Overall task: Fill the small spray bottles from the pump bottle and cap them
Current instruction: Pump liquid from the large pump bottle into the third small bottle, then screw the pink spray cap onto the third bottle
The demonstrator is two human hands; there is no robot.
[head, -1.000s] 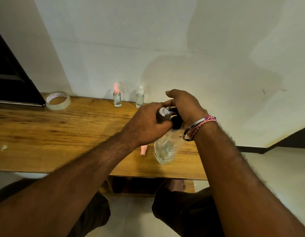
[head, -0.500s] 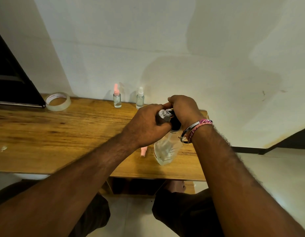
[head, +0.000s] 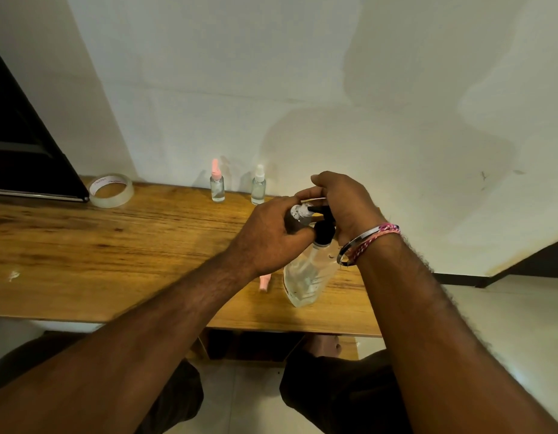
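Note:
A clear pump bottle (head: 306, 277) with a black pump head (head: 324, 228) stands near the front right of the wooden table (head: 115, 255). My left hand (head: 268, 236) grips an uncapped small spray bottle (head: 298, 214), its mouth held against the black nozzle. My right hand (head: 342, 205) rests curled over the top of the pump head. A loose pink cap (head: 264, 282) lies on the table by the pump bottle, partly hidden under my left wrist. Two capped small bottles stand at the wall: one with a pink sprayer (head: 217, 186), one with a white sprayer (head: 258, 187).
A roll of clear tape (head: 111, 191) lies at the back left beside a dark laptop or panel (head: 24, 158). The table's right end (head: 370, 308) is just past the pump bottle. My knees and the tiled floor (head: 240, 399) show below the front edge.
My right hand has sunk slightly on the pump head over the last second. My left hand keeps the small bottle at the nozzle, nearly still.

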